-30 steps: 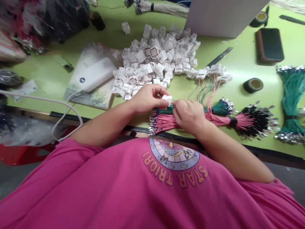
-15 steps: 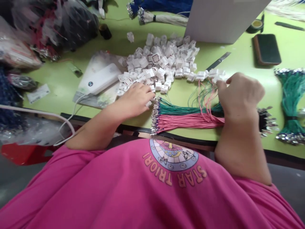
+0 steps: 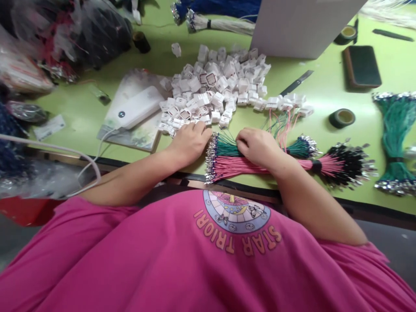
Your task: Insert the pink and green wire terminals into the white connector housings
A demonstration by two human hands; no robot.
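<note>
My left hand (image 3: 190,142) is closed, fingers curled down at the lower edge of a pile of white plastic connectors (image 3: 214,93), beside the metal-tipped left end of the wire bundles. What it holds, if anything, is hidden. My right hand (image 3: 261,148) is closed in a pinch above the green wire bundle (image 3: 225,146) and partly covers the pink wire bundle (image 3: 232,167). Its fingertips hide whatever is in them. Beyond this hand, several white connectors with pink and green wires (image 3: 287,104) lie in a row, the wires trailing toward the bundles.
A roll of black tape (image 3: 342,118) and a phone-like device (image 3: 362,66) lie to the right, near another green bundle (image 3: 396,141). A cutter knife (image 3: 297,83) lies behind the wired connectors. A white power bank (image 3: 141,108) with a cable sits at left; a pale box (image 3: 305,28) stands behind.
My right hand has moved left and nearer me, from the wired connectors to the green bundle, leaving a connector at the row's right end. My left hand has shifted slightly, its fingers more curled.
</note>
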